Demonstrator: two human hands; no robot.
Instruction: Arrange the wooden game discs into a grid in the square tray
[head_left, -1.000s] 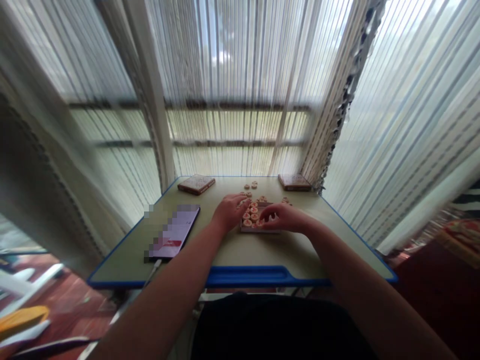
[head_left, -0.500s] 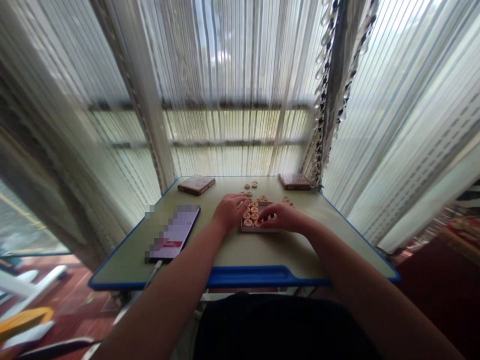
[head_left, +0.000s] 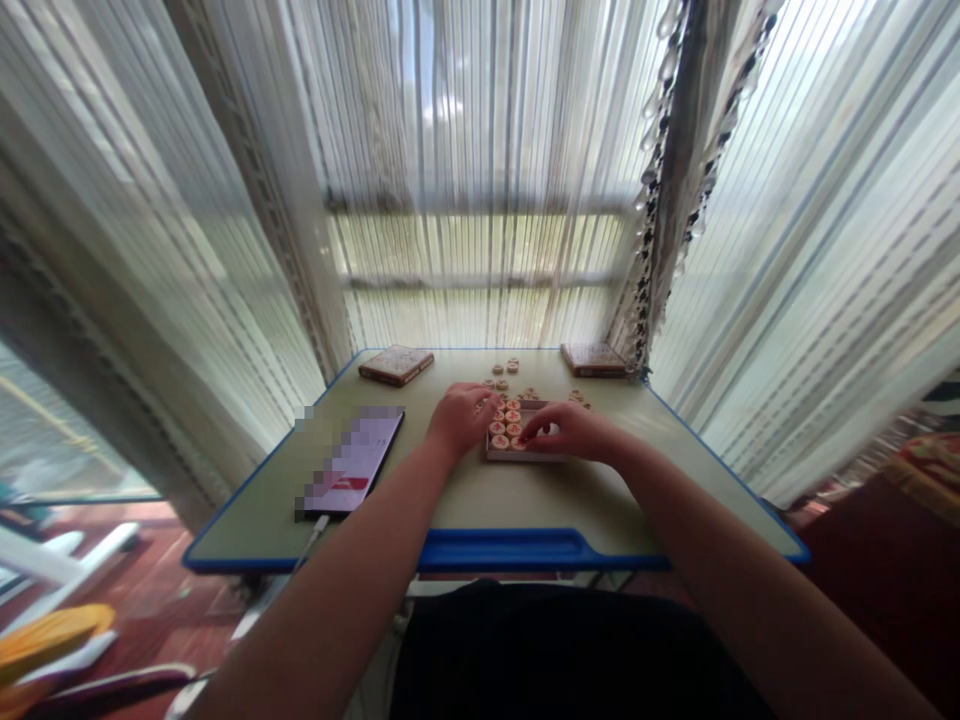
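Daylit window bay, striped sheer curtains [head_left: 480, 120] drawn across.
From where I stand, daylight passes through the fabric; dark horizontal bars cross the window [head_left: 480, 245] behind. Beaded trim [head_left: 651, 190] hangs at right. A pale, blue-edged table [head_left: 600, 505] faces the glazing. Reddish floor [head_left: 161, 590] shows at left beside a white frame [head_left: 60, 565]; a dark red surface [head_left: 892, 560] lies at right.

Red characters on round, cream-coloured discs [head_left: 514, 418] and dark marks on the flat, rectangular, purple-lit screen [head_left: 366, 452] near the left edge of the pale-green, blue-rimmed desk [head_left: 495, 500] are too small to read.
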